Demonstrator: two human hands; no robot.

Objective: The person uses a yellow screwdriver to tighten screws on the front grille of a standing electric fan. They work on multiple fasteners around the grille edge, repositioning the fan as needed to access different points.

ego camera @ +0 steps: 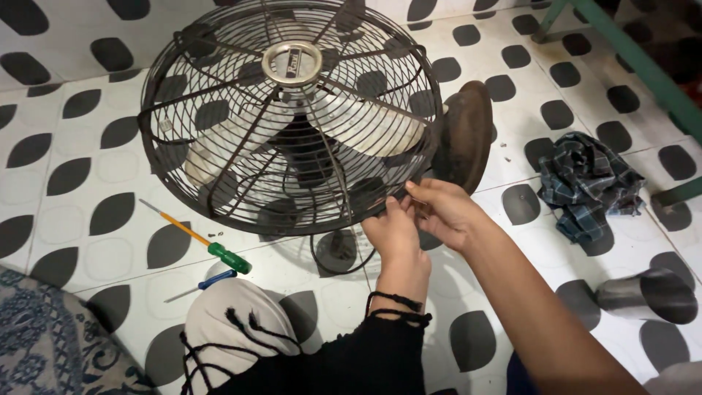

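Observation:
A round fan (pixel 292 117) in a dark wire cage lies tilted on the tiled floor, pale blades behind the grille and a metal hub cap at its middle. Its rusty round base (pixel 465 135) stands behind the cage on the right. My left hand (pixel 395 234) and my right hand (pixel 442 208) meet at the cage's lower right rim, fingers pinched on the wire edge. What sits between the fingertips is too small to tell.
Two screwdrivers lie on the floor at left: one with a green handle (pixel 228 257), one with a blue handle (pixel 216 279). A crumpled plaid cloth (pixel 589 183) and a metal cup (pixel 647 294) are at right. A green frame (pixel 643 66) crosses the upper right. A patterned rug (pixel 44 344) is at lower left.

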